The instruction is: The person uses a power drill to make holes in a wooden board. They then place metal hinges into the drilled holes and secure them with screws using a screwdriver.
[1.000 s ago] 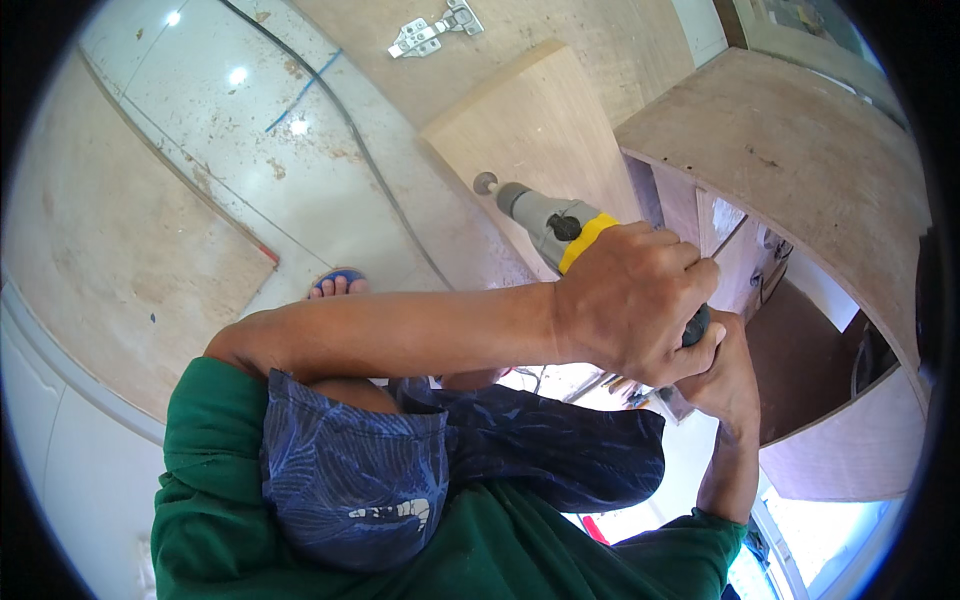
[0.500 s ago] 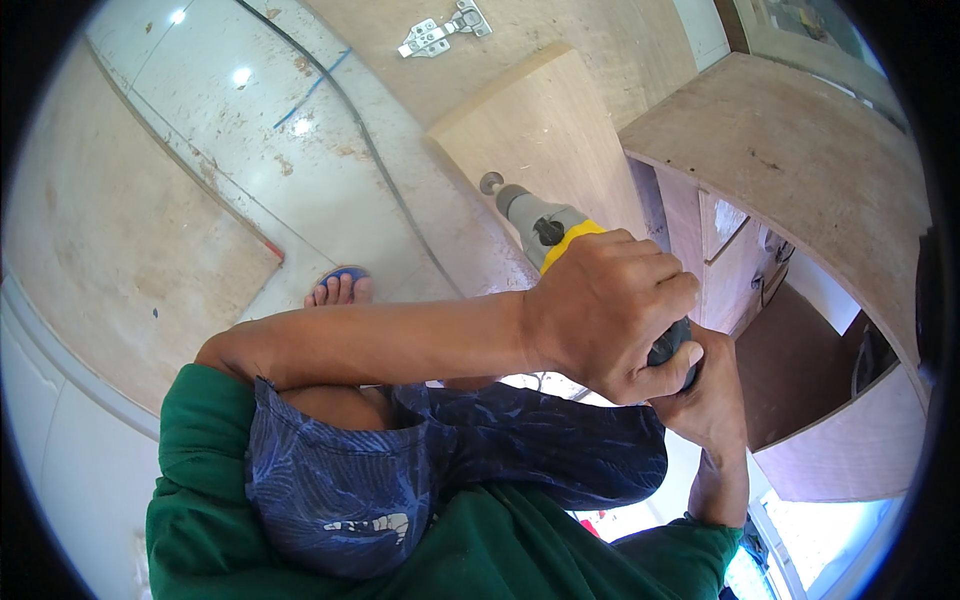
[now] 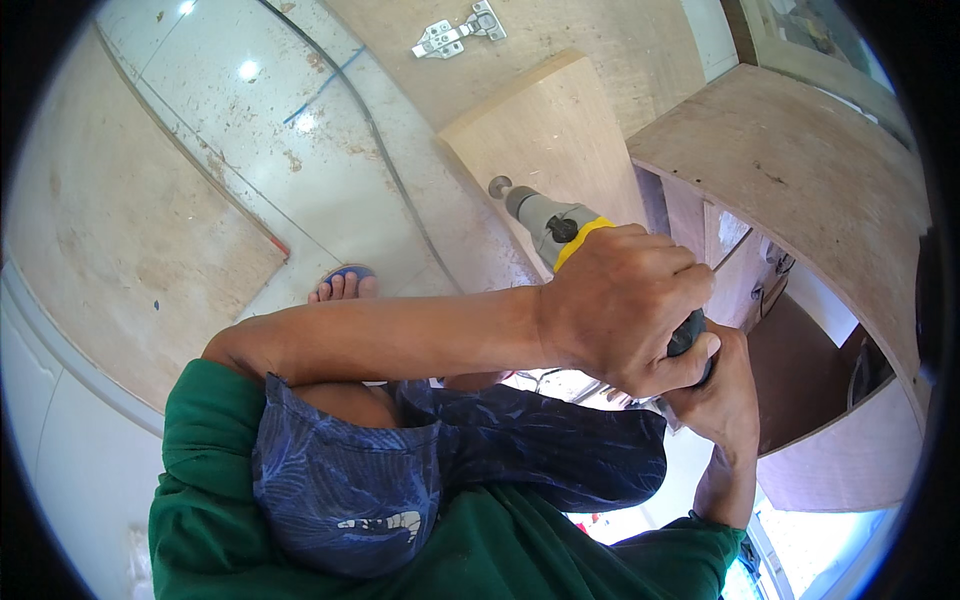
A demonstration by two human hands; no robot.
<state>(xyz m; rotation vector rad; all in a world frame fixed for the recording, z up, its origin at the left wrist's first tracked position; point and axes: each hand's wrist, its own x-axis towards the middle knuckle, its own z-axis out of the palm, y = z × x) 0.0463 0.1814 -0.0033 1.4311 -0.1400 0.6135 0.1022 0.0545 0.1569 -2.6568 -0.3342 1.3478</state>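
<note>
A grey and yellow power drill (image 3: 545,222) points toward the far left, with a round, wide-headed bit (image 3: 500,187) at its tip. The bit is over the left edge of a pale wooden board (image 3: 550,120); whether it touches the wood I cannot tell. My left hand (image 3: 625,305) reaches across from the left and is closed over the drill's body, its thumb by the black rear end. Below it, my right hand (image 3: 725,385) is wrapped round the rear of the drill, its fingers partly hidden. A metal cabinet hinge (image 3: 460,32) lies beyond the board.
The board rests on a larger wooden panel (image 3: 640,50). On the right stands an open wooden cabinet (image 3: 780,140). Another panel (image 3: 120,220) lies at left. A dark cable (image 3: 375,130) runs over the dusty tiled floor (image 3: 230,130), near my sandalled foot (image 3: 345,285).
The whole picture has shifted slightly to the right. Both hands keep their hold on the drill, and the bit stays at about the same spot over the board.
</note>
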